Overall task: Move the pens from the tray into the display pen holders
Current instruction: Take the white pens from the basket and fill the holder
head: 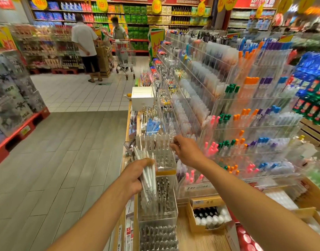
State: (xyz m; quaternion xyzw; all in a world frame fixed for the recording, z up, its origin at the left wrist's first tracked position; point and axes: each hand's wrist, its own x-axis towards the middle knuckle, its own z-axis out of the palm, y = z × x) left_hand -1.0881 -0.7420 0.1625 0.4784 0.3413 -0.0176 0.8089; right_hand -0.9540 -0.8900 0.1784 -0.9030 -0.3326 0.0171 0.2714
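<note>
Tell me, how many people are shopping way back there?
2, both far down the aisle: one person in a white shirt and another behind a shopping cart. More may be hidden.

1. Supermarket, stationery aisle.
2. Clear acrylic pen display racks (pixel 246 113) stepped in tiers, full of coloured pens.
3. Back wall shelves (pixel 133 17) stacked with packaged goods, yellow price tags (pixel 102 3) hanging above.
4. Shoppers (pixel 84 42) beside a shopping cart (pixel 124 55) on the tiled floor (pixel 79 95).
</note>
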